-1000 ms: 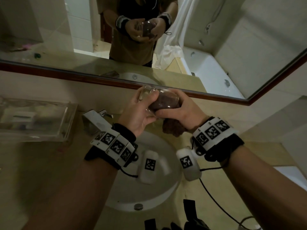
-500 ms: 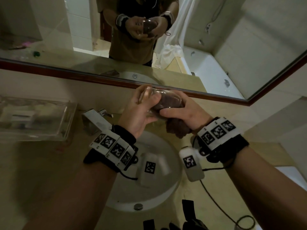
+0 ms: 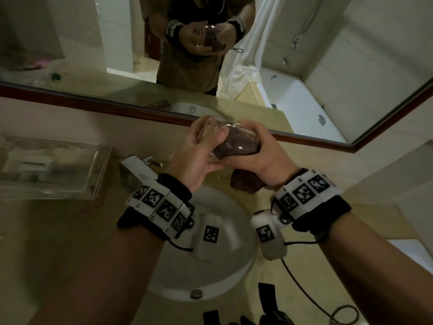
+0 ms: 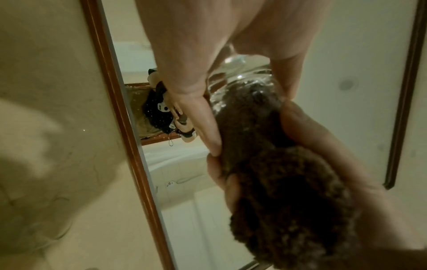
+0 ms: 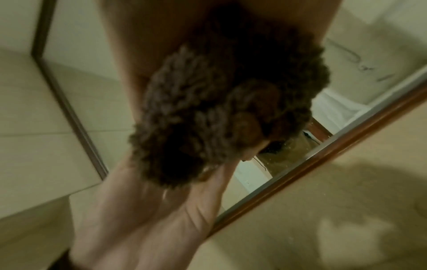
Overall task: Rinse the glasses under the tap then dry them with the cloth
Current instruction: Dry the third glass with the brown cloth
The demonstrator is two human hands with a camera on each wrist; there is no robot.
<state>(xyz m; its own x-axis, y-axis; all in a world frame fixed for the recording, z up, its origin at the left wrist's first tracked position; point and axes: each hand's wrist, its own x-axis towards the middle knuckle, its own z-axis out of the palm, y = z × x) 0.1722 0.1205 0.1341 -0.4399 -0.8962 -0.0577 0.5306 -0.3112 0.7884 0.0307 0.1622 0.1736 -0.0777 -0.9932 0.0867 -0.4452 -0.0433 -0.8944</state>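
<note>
A clear drinking glass [image 3: 212, 131] lies on its side above the sink, held between both hands. My left hand [image 3: 196, 158] grips its base end, thumb over the wall [image 4: 242, 80]. A dark brown fluffy cloth [image 3: 236, 144] is stuffed inside the glass, and its tail [image 3: 246, 184] hangs out below my right hand [image 3: 264, 156], which grips the cloth at the glass's mouth. The left wrist view shows the cloth [image 4: 289, 201] bunched in the right palm. In the right wrist view the cloth [image 5: 208, 113] fills the hand and hides the glass.
A white round basin [image 3: 220, 273] sits below the hands, with a square chrome tap [image 3: 136, 170] at its back left. A clear tray [image 3: 54, 167] of toiletries stands left on the beige counter. A wood-framed mirror [image 3: 304, 90] runs along the back wall.
Both hands have turned slightly with the glass, the right hand twisting the cloth inside it. The glass stays above the basin at about the same height.
</note>
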